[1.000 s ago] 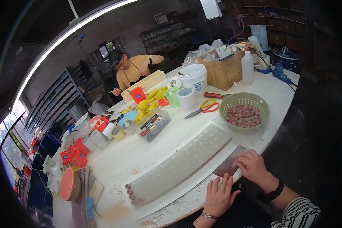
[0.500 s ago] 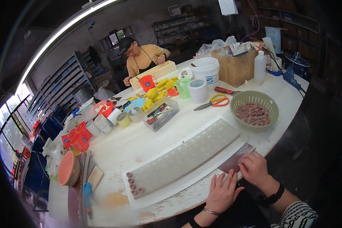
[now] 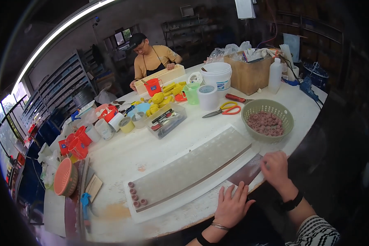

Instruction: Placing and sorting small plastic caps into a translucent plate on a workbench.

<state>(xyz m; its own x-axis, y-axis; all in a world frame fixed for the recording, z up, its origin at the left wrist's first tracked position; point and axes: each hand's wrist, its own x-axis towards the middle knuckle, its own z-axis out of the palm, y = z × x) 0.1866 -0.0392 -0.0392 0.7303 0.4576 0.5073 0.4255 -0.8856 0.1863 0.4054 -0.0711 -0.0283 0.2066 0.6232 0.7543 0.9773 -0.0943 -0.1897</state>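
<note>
Left grip (image 3: 232, 206) lies spread, right grip (image 3: 276, 170) curled, contents unclear, by a brown sheet (image 3: 244, 173) near a green basket (image 3: 284, 113).

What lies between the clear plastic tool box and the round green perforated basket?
Pointed metal scissors, red-and-yellow-handled, lie there in the head view.

I see a basket (image 3: 270, 105) of rings (image 3: 266, 124) near the surface's (image 3: 104, 172) right edge, a board (image 3: 192, 164) to its left, and a sheet (image 3: 244, 172) by the near edge.
</note>
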